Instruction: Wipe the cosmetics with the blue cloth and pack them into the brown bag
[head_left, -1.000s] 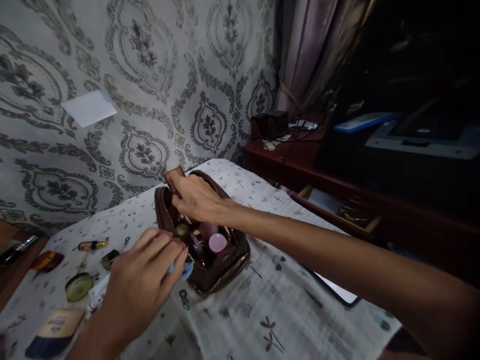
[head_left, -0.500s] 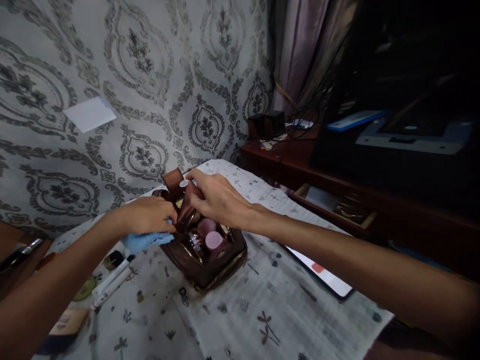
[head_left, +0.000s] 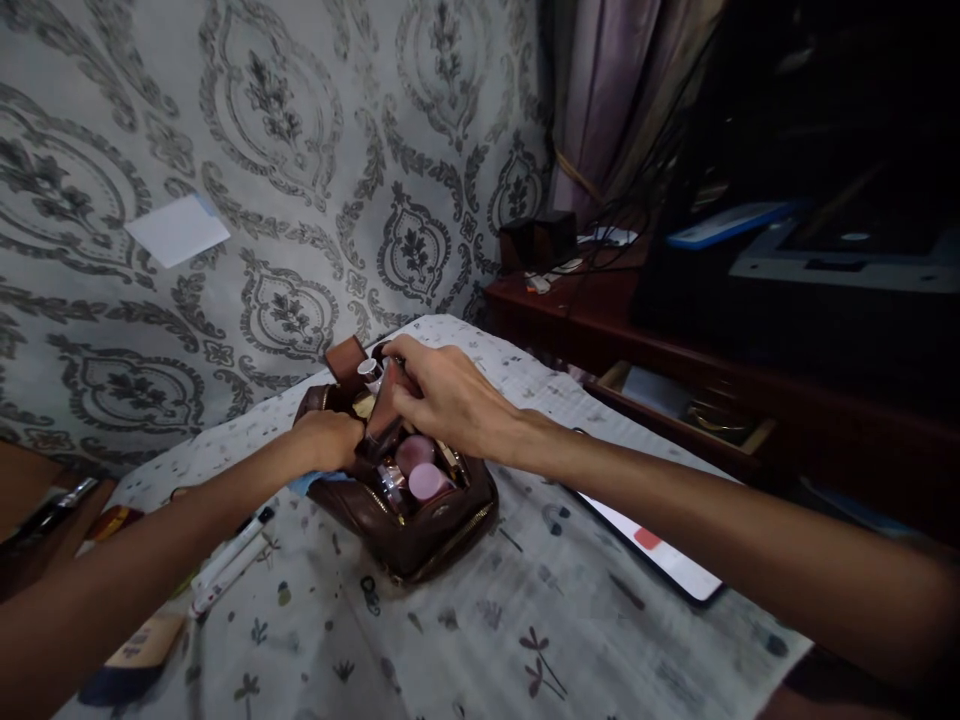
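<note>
A brown zip bag stands unzipped on the patterned cloth, with cosmetics inside. My right hand is closed on the bag's brown inner flap, pinching its top and holding it up. My left hand reaches over the near-left rim into the bag; its fingers are hidden in there. Under that wrist a bit of light blue cloth shows at the rim. Round pink-capped containers sit in the front part of the bag. A white-topped tube stands behind the flap.
White pens and a tan-and-navy packet lie at the left. A lit phone lies partly under my right forearm. Farther right are a desk with cables and an open drawer. A patterned wall stands behind.
My left hand has moved right and down into the bag, and much less of the blue cloth shows. My right hand keeps its hold on the flap.
</note>
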